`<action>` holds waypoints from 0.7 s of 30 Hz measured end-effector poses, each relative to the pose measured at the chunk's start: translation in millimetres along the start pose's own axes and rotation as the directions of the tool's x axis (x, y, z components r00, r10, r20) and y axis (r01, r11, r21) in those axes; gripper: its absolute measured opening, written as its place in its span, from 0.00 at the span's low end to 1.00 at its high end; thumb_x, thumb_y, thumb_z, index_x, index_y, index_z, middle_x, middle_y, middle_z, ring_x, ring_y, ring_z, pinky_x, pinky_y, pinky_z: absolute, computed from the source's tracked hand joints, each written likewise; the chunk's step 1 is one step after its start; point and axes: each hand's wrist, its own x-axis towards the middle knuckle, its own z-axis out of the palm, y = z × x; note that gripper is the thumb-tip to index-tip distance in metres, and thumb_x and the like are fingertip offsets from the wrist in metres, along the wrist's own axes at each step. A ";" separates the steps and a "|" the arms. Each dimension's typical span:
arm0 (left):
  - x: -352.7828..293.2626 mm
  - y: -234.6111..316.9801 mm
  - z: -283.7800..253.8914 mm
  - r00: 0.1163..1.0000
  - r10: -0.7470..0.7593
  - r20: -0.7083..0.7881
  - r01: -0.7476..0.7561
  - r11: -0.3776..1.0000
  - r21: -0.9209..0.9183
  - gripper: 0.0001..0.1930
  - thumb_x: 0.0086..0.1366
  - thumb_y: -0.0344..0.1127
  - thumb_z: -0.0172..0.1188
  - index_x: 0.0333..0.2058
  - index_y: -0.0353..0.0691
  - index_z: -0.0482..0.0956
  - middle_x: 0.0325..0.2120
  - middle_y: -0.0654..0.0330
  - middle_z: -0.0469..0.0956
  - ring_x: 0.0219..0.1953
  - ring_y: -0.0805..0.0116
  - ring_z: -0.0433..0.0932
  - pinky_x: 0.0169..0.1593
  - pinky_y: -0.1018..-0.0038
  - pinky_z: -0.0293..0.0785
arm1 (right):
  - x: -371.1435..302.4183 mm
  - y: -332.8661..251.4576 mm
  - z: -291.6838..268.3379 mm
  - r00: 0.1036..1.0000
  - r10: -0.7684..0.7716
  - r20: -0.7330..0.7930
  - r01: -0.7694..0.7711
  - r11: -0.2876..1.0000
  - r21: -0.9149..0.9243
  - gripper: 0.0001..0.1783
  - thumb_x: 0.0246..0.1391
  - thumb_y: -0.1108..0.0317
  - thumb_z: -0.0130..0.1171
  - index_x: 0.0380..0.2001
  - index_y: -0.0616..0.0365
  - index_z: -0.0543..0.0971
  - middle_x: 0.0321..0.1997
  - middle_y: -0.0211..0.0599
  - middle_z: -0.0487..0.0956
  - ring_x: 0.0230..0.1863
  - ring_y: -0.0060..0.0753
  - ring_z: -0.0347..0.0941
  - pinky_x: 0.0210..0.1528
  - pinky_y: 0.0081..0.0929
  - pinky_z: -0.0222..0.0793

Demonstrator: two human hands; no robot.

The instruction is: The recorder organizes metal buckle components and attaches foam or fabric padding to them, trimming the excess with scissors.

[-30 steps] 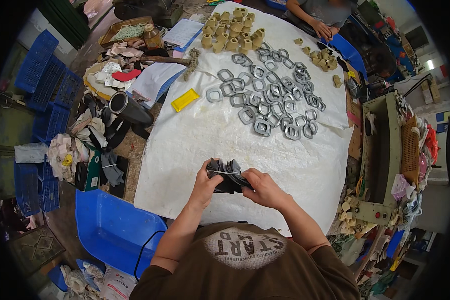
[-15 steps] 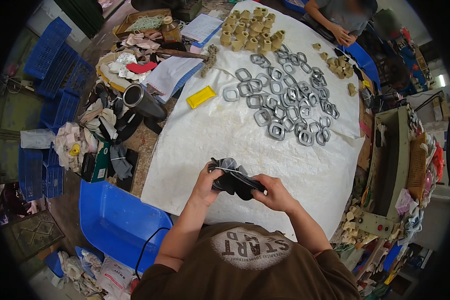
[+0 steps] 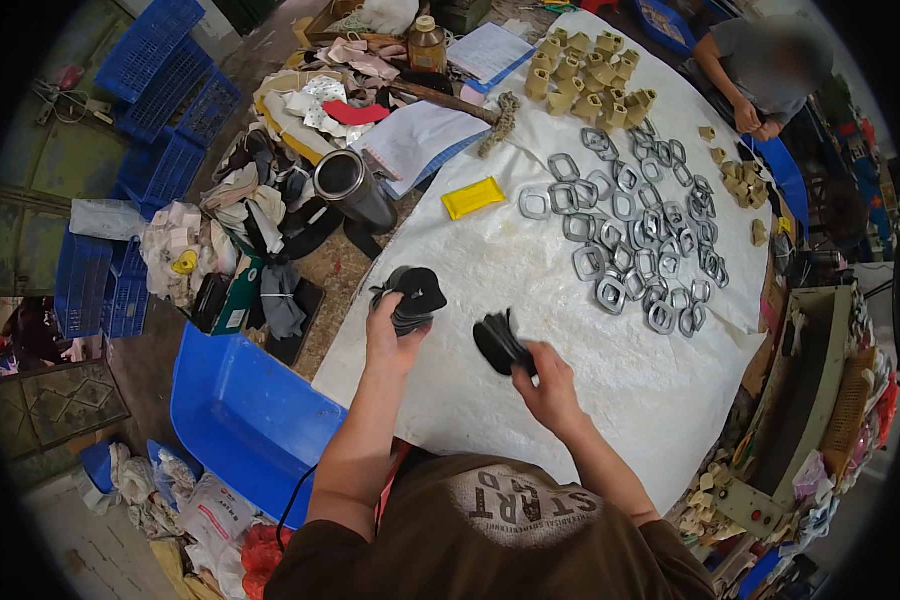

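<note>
My left hand point(image 3: 388, 338) is closed round a stack of dark, flat cut pieces point(image 3: 422, 288), with a rounded black piece on top. To its right, over the white table cover, my right hand point(image 3: 550, 388) grips a second stack of black, flat pieces point(image 3: 498, 342) by its lower edge. The two stacks are apart, both held above the cover. Whether any tie remains round either one I cannot make out. Beyond my hands lie many grey rounded-square rings point(image 3: 625, 207), loosely spread on the cover.
A yellow packet point(image 3: 473, 198) lies left of the rings. Tan moulded pieces point(image 3: 590, 75) stand at the far side. A steel tumbler point(image 3: 358, 190) and fabric scraps crowd the left. Below is a blue tub point(image 3: 255, 410). A co-worker's hands point(image 3: 755, 122) show at far right.
The single black bundle, held in both hands with a pale band round it, is now two stacks, one per hand. My hands have moved apart, and the view has shifted left.
</note>
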 end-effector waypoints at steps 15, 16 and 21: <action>40.6 15.9 70.4 0.957 0.038 0.288 -0.131 0.942 0.309 0.21 0.57 0.25 0.51 0.51 0.38 0.64 0.44 0.56 0.72 0.43 0.62 0.76 0.45 0.64 0.75 | -5.0 49.3 59.5 0.962 0.000 0.273 0.044 0.987 -0.157 0.29 0.44 0.66 0.61 0.52 0.52 0.69 0.59 0.53 0.59 0.55 0.53 0.61 0.53 0.37 0.65; 54.0 11.5 78.4 0.961 0.045 0.274 -0.145 0.923 0.356 0.22 0.56 0.24 0.51 0.51 0.38 0.64 0.44 0.55 0.72 0.43 0.62 0.76 0.45 0.64 0.75 | -7.9 56.2 49.9 0.975 0.061 0.213 -0.033 0.991 -0.132 0.26 0.46 0.67 0.60 0.51 0.54 0.69 0.56 0.52 0.62 0.52 0.52 0.64 0.51 0.35 0.66; 111.0 8.2 117.6 0.949 0.191 0.252 -0.292 0.835 0.467 0.22 0.56 0.27 0.53 0.52 0.42 0.66 0.44 0.59 0.72 0.40 0.67 0.75 0.37 0.69 0.73 | -21.9 103.3 2.5 0.958 0.275 -0.081 -0.282 0.954 -0.098 0.23 0.45 0.70 0.59 0.48 0.58 0.70 0.51 0.50 0.65 0.49 0.49 0.66 0.51 0.36 0.65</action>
